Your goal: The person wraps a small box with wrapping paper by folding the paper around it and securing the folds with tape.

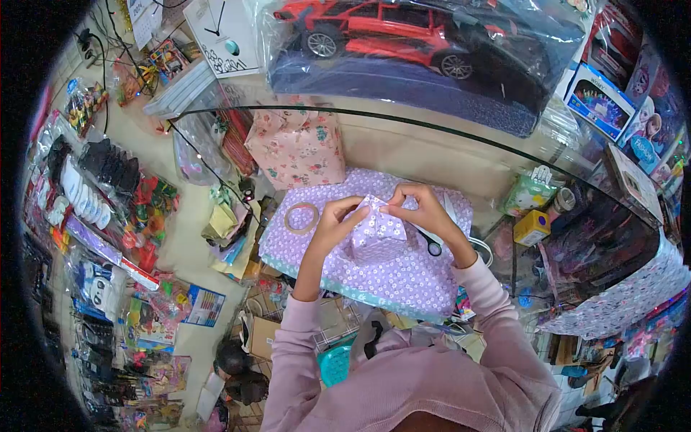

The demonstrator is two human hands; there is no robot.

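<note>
A small box wrapped in lilac flowered paper [379, 228] is between my two hands, above a surface covered with matching purple flowered paper [425, 284]. My left hand [341, 222] grips the box's left side, fingers closed on the paper near its top edge. On the upper right, my right hand [417, 207] pinches the paper at the top edge with thumb and finger. Left of my left hand lies a roll of tape [301, 217]. Scissors [432, 245] with a dark handle rest under my right forearm, partly hidden.
Behind stands a pink flowered wrapped box [306, 150]. A glass shelf edge [403, 122] runs across above it, with a bagged red toy car [381, 32] higher up. At right are a yellow box [532, 228] and a glass case. Packaged goods hang along the left wall.
</note>
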